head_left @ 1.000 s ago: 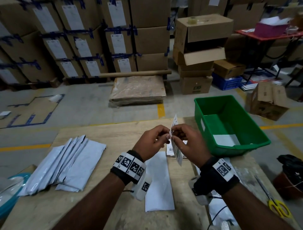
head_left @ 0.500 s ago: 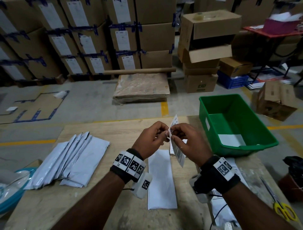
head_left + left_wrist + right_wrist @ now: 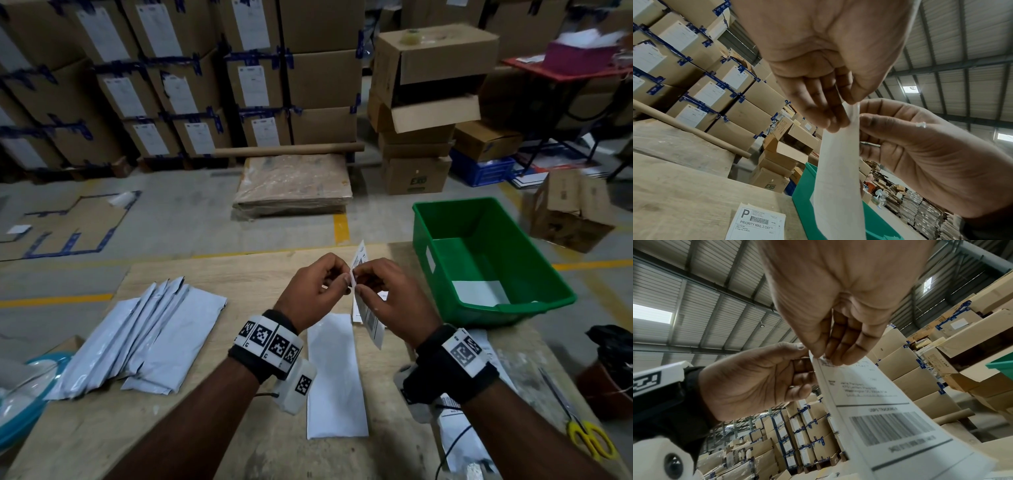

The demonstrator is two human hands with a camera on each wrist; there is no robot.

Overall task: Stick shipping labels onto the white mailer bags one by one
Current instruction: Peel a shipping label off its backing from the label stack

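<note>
Peeling stage: shipping label [image 3: 371, 317] held upright above the tabletop [image 3: 212, 274], left hand [image 3: 313, 294] and right hand [image 3: 387, 298] both pinching its top corner, fingers [image 3: 835, 120] clamped on backing and printed face to split them. Likely next: strip the backing, then lower the label onto the white mailer bag [image 3: 334, 377] lying flat just below; unlabelled mailers [image 3: 150, 339] stacked well left, green bin [image 3: 424, 240] at right
</note>
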